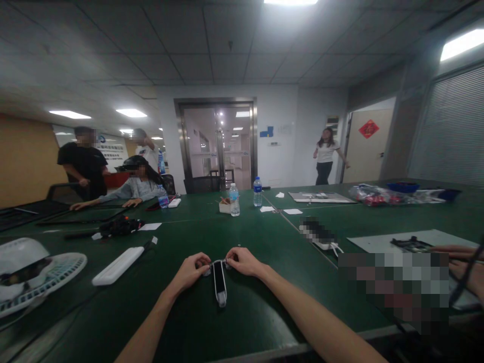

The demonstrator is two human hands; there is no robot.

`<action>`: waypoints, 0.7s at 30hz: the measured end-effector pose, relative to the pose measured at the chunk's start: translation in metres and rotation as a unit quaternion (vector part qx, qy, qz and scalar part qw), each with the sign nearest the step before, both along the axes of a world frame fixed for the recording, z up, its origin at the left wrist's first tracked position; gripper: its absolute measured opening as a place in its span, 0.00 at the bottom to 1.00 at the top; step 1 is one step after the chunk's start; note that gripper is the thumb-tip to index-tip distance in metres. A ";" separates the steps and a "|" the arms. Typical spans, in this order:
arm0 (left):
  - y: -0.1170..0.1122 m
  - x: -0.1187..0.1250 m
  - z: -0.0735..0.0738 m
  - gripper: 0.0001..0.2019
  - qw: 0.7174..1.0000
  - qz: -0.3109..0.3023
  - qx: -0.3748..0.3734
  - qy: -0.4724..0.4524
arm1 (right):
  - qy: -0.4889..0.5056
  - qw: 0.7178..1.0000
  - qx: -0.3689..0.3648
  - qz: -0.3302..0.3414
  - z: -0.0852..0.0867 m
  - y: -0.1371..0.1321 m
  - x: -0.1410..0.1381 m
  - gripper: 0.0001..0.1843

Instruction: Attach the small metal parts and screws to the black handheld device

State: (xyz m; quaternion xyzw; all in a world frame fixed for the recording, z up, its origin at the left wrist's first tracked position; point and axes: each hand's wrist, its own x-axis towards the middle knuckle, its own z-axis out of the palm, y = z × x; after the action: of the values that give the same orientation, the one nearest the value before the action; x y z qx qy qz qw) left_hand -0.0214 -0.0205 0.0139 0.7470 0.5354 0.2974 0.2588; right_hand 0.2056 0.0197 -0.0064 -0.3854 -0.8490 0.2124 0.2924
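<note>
A slim device with a black face and a pale rim (pixel 219 280) lies lengthwise on the green table in front of me, its clear or whitish end pointing towards me. My left hand (pixel 192 269) is closed in a pinch at the far left corner, on a small pale or see-through part there. On the opposite corner my right hand (pixel 243 261) pinches a similar small part, thumb and fingers together. The fingertips partly hide both parts, and I cannot make out the device's exact kind.
A white power strip (pixel 119 264) and a white basket (pixel 56 277) are to the left. Water bottles (pixel 234 200) and a small box (pixel 225 206) stand beyond my hands. At right are a grey board (pixel 363 242) and another person's hands (pixel 459 257). Several people are around the room.
</note>
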 end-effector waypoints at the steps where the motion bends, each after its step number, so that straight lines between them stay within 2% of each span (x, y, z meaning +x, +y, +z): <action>1: 0.000 0.000 0.001 0.14 1.000 0.000 0.003 0.003 | -0.003 1.000 0.006 0.000 -0.001 0.001 0.000 0.09; 9: 0.002 0.002 0.001 0.13 1.000 -0.003 0.007 0.005 | -0.036 0.997 0.064 -0.001 0.000 0.001 0.000 0.10; 16: 0.002 0.002 0.000 0.13 1.000 -0.001 0.018 0.006 | -0.014 0.999 0.045 -0.013 0.000 0.000 -0.001 0.07; 21: 0.004 0.000 -0.005 0.14 1.000 0.009 0.023 0.013 | -0.036 0.997 0.066 -0.010 0.000 0.000 -0.002 0.11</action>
State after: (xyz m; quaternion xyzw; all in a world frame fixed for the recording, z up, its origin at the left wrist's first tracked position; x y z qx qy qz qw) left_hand -0.0212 -0.0161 0.0090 0.7519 0.5383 0.3022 0.2315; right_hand 0.2037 0.0198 -0.0065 -0.3814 -0.8671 0.1386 0.2888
